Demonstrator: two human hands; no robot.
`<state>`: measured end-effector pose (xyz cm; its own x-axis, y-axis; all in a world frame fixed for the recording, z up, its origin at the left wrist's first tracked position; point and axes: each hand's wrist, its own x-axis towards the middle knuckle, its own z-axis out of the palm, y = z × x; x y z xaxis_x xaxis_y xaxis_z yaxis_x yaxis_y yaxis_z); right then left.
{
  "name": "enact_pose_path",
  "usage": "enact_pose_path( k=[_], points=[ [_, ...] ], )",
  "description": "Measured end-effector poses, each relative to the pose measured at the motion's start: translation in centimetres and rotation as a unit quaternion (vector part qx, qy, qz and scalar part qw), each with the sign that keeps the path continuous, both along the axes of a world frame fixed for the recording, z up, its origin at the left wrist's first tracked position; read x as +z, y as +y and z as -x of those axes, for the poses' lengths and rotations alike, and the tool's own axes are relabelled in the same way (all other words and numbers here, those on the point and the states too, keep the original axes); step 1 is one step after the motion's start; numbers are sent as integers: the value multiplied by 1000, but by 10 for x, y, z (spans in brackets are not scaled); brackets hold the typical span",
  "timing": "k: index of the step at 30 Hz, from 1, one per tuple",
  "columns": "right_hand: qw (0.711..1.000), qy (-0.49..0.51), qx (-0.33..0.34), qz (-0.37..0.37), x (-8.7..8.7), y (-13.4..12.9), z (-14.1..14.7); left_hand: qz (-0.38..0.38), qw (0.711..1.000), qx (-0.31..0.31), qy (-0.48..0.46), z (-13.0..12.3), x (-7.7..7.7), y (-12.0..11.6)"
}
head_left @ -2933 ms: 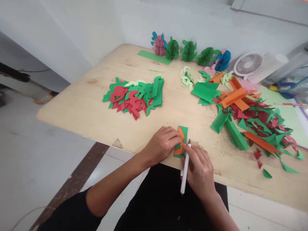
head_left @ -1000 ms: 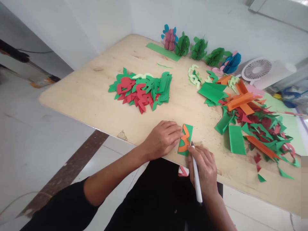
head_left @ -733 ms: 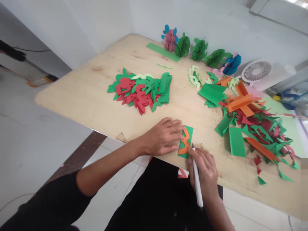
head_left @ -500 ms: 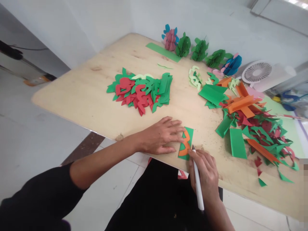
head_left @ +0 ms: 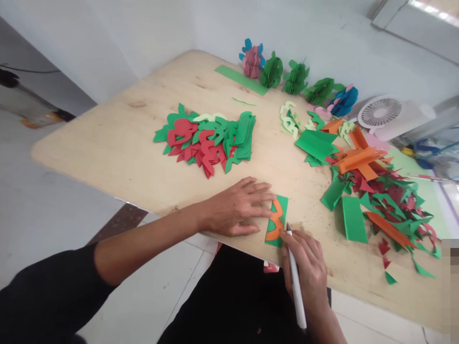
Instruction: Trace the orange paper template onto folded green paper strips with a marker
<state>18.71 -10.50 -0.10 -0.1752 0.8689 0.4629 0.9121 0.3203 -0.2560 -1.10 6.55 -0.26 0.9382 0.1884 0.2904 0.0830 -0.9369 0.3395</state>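
Observation:
On the table near its front edge lies a green paper rectangle [head_left: 283, 204] with an orange wavy paper cutout [head_left: 275, 222] on top. My left hand [head_left: 238, 206] rests flat with fingers spread, the fingertips touching the left side of the cutout and green paper. A white pen [head_left: 296, 286] with a dark tip is gripped in my right hand [head_left: 306, 260], just right of the paper. The pen's tip points up and away, close to the green paper's right edge. My right fingertips touch the cutout's lower end.
Left of centre sits a pile of red and green paper cutouts [head_left: 210, 143]. On the right are orange and green scraps [head_left: 390, 205] and a folded green piece [head_left: 354, 219]. Several paper figures [head_left: 296, 76] and a white fan [head_left: 380, 112] stand along the wall. The wooden table [head_left: 118, 138] ends near my lap.
The camera view has shifted slightly, so the table's things appear a little displaced. Both hands keep nearly the same place on the paper, and the pen stays in the right hand.

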Motion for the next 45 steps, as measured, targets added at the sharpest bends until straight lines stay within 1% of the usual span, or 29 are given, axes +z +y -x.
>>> enact_pose_path(
  k=[13,16,23,28,35,39,45],
  points=[
    [1000,0,1,-4,1,0,0,8,1000,7,-25,0,0,-2],
    [1000,-2,3,-7,1,0,0,5,999,7,-33,0,1,-3],
    [1000,-1,2,-5,-1,0,0,15,999,23,-18,0,7,-9],
    [1000,3,-8,-9,-1,0,1,16,998,53,-44,-4,3,-17],
    [1000,9,-10,0,-3,-2,0,11,993,111,-30,-10,-6,-33],
    [1000,10,-6,3,-3,-2,1,11,993,118,-25,-11,-7,-37],
    [1000,6,0,-6,-3,0,0,10,992,120,-24,-11,-7,-36]
  ],
)
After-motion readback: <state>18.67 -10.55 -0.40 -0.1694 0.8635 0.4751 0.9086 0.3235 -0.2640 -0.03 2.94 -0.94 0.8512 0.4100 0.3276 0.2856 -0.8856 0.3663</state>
